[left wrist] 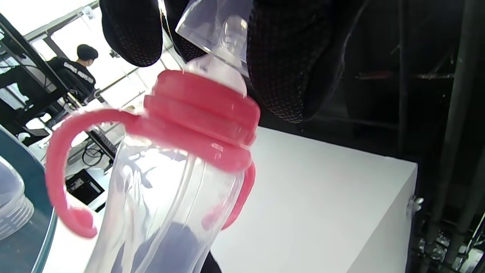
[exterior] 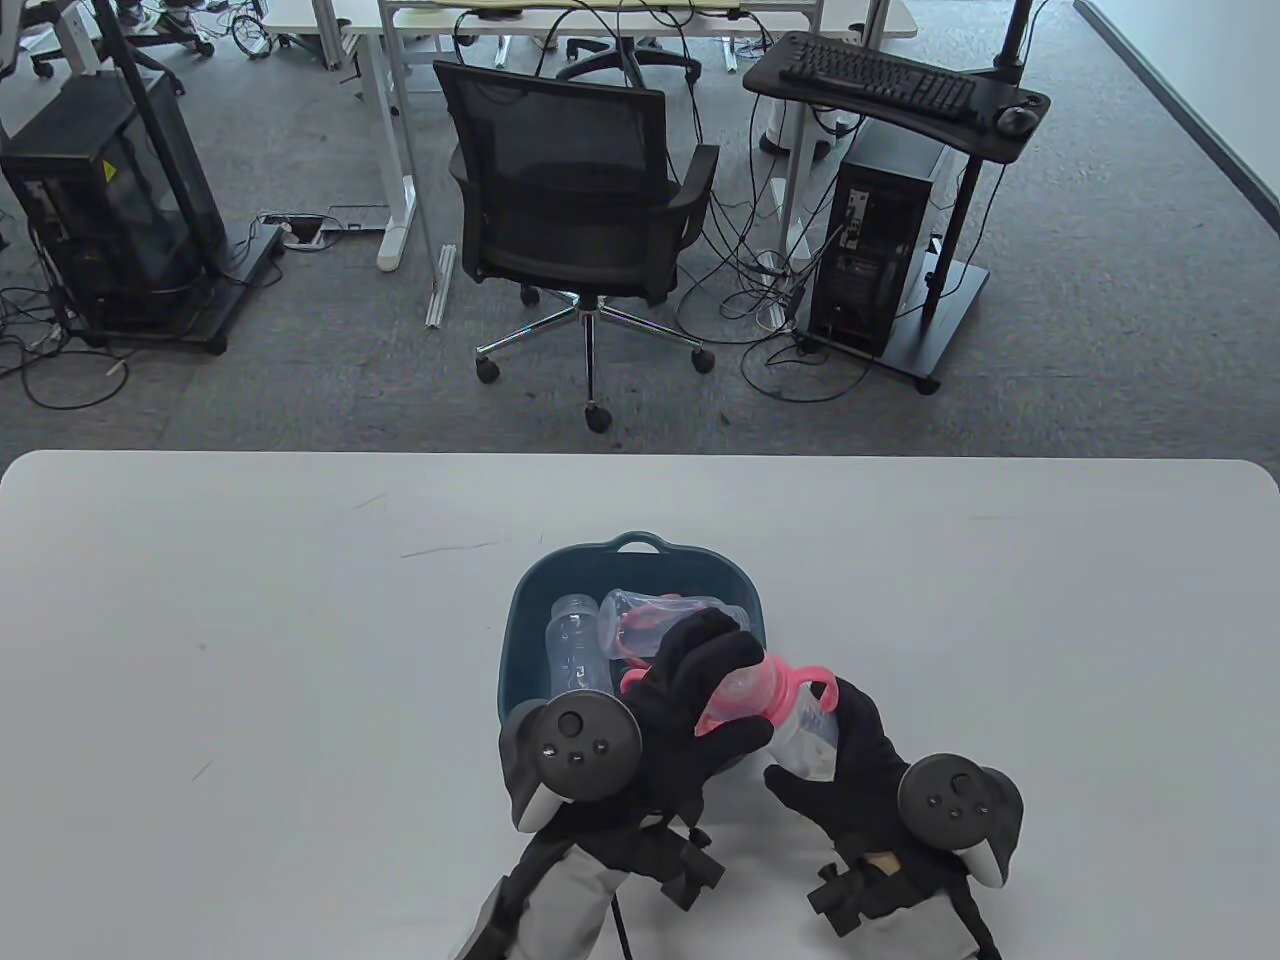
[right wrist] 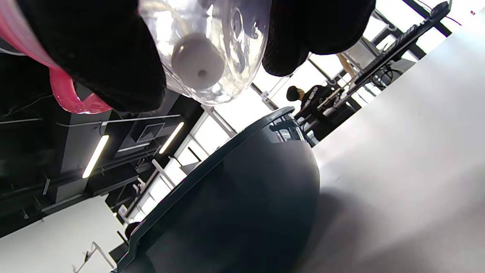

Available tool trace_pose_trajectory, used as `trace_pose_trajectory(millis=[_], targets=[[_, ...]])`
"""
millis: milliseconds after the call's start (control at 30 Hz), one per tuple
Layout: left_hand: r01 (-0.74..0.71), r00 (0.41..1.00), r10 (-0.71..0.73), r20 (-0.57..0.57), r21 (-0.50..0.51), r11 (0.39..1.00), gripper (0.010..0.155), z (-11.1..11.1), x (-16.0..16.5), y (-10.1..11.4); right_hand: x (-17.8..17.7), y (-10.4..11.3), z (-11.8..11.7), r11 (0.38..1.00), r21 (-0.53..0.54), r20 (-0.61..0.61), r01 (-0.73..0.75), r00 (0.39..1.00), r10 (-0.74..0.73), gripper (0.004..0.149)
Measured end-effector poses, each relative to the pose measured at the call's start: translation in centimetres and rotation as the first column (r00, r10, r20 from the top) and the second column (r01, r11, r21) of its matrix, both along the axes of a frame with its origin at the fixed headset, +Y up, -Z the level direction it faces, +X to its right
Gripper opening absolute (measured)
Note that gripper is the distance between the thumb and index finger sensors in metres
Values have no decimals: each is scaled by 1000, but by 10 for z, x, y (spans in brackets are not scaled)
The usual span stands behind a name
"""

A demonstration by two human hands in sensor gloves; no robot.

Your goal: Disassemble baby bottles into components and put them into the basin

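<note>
- Basin (exterior: 530, 600), lower centre of table view: clear bottle body (exterior: 578, 645) and other loose parts already in.
- Pink bottle (exterior: 775, 705) held just right of basin, collar on.
- Left hand (exterior: 690, 690) curled round its cap.
- Right hand (exterior: 850, 760) grips its body.
- Left: cap, collar, teat.

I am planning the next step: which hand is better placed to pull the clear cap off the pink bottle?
Left. The left hand already grips the clear cap above the pink collar, while the right hand holds the bottle body from below, so it probably steadies.
</note>
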State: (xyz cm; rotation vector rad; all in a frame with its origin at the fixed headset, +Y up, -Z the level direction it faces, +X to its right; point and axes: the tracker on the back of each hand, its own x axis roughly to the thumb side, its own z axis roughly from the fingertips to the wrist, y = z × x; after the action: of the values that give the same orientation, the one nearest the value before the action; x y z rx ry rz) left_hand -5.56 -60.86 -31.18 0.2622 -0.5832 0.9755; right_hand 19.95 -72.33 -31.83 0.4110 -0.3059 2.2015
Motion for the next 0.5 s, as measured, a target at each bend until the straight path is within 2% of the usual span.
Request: trace_pose_trajectory(millis=[267, 400, 500], targets=[[-52, 995, 49, -85, -27, 998, 77, -10, -28, 0, 12, 1, 0, 999, 12, 54, 39, 998, -39, 94], [-21, 989, 8, -146, -85, 996, 77, -20, -37, -9, 16, 2, 0, 998, 15, 70, 53, 996, -54, 94], [46, 977, -73, -199, -138, 989, 77, -29, -42, -21, 18, 1, 0, 998, 11, 76, 55, 996, -55, 94]])
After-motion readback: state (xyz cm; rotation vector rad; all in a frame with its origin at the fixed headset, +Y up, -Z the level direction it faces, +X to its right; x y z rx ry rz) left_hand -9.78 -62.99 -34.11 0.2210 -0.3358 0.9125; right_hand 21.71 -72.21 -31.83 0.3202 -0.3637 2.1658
